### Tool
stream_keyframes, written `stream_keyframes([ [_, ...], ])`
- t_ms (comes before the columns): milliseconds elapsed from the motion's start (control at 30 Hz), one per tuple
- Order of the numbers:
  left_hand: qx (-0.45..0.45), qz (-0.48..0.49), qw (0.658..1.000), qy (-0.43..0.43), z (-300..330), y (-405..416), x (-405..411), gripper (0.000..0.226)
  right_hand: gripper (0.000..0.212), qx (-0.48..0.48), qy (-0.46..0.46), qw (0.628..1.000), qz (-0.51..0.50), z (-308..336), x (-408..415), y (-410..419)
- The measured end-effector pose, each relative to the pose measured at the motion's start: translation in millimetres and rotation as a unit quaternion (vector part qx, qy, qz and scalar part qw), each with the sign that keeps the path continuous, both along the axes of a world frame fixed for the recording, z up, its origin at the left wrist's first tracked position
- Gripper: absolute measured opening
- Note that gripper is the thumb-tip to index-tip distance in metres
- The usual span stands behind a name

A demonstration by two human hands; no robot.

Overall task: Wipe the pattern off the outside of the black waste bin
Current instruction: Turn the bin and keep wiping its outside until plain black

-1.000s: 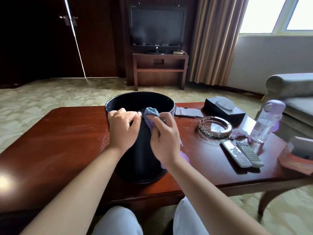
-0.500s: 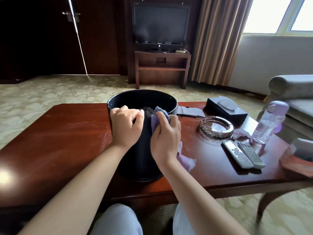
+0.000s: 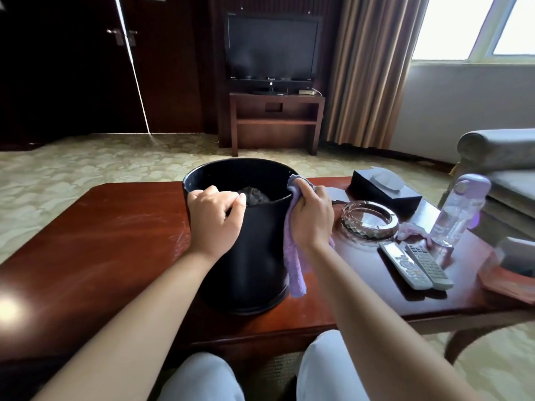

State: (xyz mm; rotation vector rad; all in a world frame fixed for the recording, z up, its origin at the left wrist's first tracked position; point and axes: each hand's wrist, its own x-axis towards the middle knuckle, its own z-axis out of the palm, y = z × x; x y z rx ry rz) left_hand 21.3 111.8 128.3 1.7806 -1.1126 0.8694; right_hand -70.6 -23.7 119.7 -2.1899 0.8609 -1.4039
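Observation:
The black waste bin [image 3: 254, 256] stands upright on the dark red wooden table [image 3: 95, 241], right in front of me. My left hand [image 3: 215, 219] grips its near rim on the left, fingers curled over the edge. My right hand [image 3: 311, 215] holds a lilac cloth [image 3: 292, 261] against the bin's right outer side, near the rim. The cloth's loose end hangs down along the wall almost to the table. Something dark and crumpled lies inside the bin. No pattern shows on the wall facing me.
To the right on the table lie a glass ashtray [image 3: 369, 221], two remote controls [image 3: 415, 264], a black tissue box [image 3: 382, 191], a lilac water bottle [image 3: 460, 209] and a pen. An armchair [image 3: 500, 166] stands far right. A TV on its stand is beyond the table.
My right hand has slid with the cloth from the bin's near front rim round to its right side. My left hand keeps its grip on the rim.

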Motion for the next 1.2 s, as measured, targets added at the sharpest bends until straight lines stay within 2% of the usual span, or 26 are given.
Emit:
stream_keyframes([
  [100,0.002,0.014,1.000,-0.009,0.6,-0.3,0.4,0.043,0.037,-0.030,-0.061,0.998,0.000,-3.8,-2.8,32.0],
  [167,0.000,0.025,1.000,-0.015,1.9,-1.4,0.5,0.042,0.036,-0.088,-0.050,0.995,0.008,-12.0,-6.6,56.6],
  [267,0.020,0.031,0.999,-0.023,4.7,0.4,0.5,0.040,0.039,-0.109,-0.029,0.994,0.004,-23.4,-8.3,61.8],
  [467,0.084,0.138,0.986,-0.032,8.2,-15.1,-21.9,0.046,0.049,-0.059,-0.070,0.995,-0.027,-27.3,4.0,57.4],
  [533,0.090,0.132,0.985,-0.064,8.7,-26.5,-27.7,0.042,0.054,0.013,-0.060,0.998,0.005,-29.6,6.5,55.6],
  [667,0.098,0.126,0.986,-0.053,7.1,-44.2,-31.7,0.041,0.061,0.144,-0.004,0.989,-0.031,-54.0,11.4,40.5],
  [733,0.087,0.125,0.987,-0.046,4.0,-46.3,-30.1,0.040,0.059,0.258,0.063,0.964,-0.033,-79.9,7.2,33.0],
  [800,0.079,0.123,0.988,-0.055,2.3,-42.5,-25.5,0.039,0.052,0.331,0.175,0.927,-0.016,-113.1,-2.2,34.9],
  [867,0.069,0.110,0.990,-0.047,3.7,-36.3,-19.3,0.041,0.050,0.340,0.270,0.900,-0.014,-140.3,-8.8,46.5],
  [933,0.063,0.104,0.992,-0.029,6.0,-29.9,-12.0,0.044,0.049,0.326,0.297,0.897,-0.018,-148.7,-8.2,54.2],
  [1067,0.052,0.079,0.995,0.013,8.4,-15.2,-1.2,0.052,0.036,0.373,0.206,0.905,-0.002,-117.3,-2.5,39.3],
  [1200,0.011,0.050,0.999,-0.013,7.0,-4.2,4.9,0.055,0.028,0.340,-0.017,0.940,0.022,-48.6,1.7,33.1],
])
